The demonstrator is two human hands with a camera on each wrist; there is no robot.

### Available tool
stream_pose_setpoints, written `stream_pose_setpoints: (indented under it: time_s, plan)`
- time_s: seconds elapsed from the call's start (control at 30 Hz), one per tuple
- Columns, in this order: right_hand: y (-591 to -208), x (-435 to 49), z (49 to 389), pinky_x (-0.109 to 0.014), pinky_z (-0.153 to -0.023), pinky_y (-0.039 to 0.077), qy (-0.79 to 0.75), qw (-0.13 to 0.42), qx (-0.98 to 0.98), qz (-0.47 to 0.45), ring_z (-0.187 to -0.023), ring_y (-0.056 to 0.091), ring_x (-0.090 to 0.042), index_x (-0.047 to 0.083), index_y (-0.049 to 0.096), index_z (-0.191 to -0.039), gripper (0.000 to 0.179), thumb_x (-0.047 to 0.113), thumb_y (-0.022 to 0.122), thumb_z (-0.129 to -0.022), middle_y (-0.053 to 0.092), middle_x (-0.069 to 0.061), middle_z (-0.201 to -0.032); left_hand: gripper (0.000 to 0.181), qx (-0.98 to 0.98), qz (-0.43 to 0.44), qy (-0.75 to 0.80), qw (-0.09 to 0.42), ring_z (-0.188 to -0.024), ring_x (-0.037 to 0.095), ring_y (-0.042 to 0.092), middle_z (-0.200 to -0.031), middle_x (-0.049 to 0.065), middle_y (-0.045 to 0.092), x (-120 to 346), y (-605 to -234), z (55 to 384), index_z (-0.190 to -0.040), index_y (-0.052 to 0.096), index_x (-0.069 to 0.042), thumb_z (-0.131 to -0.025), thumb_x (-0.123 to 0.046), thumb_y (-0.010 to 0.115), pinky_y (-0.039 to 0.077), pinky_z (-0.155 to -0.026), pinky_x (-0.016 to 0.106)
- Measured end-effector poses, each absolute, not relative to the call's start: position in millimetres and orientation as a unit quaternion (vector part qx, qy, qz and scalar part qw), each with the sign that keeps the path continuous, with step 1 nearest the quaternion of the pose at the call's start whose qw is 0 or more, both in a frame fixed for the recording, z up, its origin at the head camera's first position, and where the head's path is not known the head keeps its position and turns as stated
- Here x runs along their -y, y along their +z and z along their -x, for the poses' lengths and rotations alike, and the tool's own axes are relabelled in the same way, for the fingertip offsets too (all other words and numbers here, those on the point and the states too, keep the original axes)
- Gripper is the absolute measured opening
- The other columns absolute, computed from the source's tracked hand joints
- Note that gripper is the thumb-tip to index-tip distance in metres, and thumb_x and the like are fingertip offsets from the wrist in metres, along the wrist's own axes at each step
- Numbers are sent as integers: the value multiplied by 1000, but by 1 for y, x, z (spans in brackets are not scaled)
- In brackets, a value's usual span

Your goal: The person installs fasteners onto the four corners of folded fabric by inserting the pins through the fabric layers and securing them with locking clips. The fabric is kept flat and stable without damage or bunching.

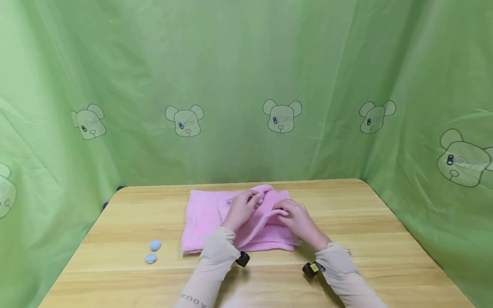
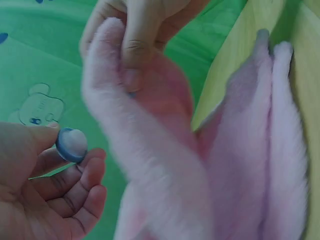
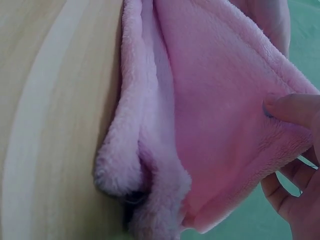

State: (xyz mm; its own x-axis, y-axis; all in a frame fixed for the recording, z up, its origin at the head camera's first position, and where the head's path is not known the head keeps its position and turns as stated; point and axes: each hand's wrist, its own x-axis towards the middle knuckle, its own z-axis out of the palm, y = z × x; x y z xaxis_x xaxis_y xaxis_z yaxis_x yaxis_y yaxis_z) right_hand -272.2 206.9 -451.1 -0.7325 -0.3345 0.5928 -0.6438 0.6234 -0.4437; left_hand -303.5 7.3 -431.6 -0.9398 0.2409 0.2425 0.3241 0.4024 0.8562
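Observation:
A pink plush cloth point(image 1: 206, 220) lies on the wooden table, with one corner lifted and folded back. My right hand point(image 1: 298, 218) grips that raised part. In the right wrist view its thumb presses a small blue piece point(image 3: 268, 111) against the fabric; most of that piece is hidden. Above the cloth, my left hand point(image 1: 241, 210) pinches a round blue cap with a pale inside point(image 2: 73, 145) between thumb and fingers. The cap is apart from the cloth in the left wrist view. Another blue button point(image 1: 229, 201) sits on the cloth, left of my left hand.
Two light-blue round caps, an upper cap point(image 1: 155, 245) and a lower cap point(image 1: 151, 258), lie on the table at the left. A small pin-like piece point(image 1: 348, 251) is beside my right sleeve. Green curtains point(image 1: 231, 149) with bear prints surround the table point(image 1: 127, 222).

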Motion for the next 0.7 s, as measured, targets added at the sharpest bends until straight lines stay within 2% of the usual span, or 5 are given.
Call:
stream_pose_setpoints:
  time_s: [0.3, 0.53, 0.7]
  plan:
    - [-453, -206, 273, -27, -77, 57, 334, 248, 854, -312, -84, 66, -18, 10, 72, -94, 27, -8, 73, -74, 72, -3, -90, 27, 803, 151, -576, 28, -72, 14, 65, -85, 13, 72, -23, -447, 310, -101, 69, -4, -102, -22, 49, 55, -69, 24]
    - [-451, -206, 271, -29, -79, 57, 327, 233, 864, -305, -86, 66, -18, 12, 72, -95, 25, -5, 74, -76, 72, -2, -92, 26, 810, 170, -560, 34, -70, 12, 60, -81, 8, 70, -29, -449, 307, -91, 69, -8, -101, -23, 50, 51, -66, 21]
    - [-451, -206, 270, -30, -79, 57, 328, 230, 865, -301, -87, 66, -18, 12, 72, -96, 25, -4, 74, -76, 72, -1, -92, 26, 811, 173, -558, 32, -75, 26, 64, -80, 6, 68, -29, -447, 305, -87, 68, -9, -101, -24, 50, 49, -65, 21]
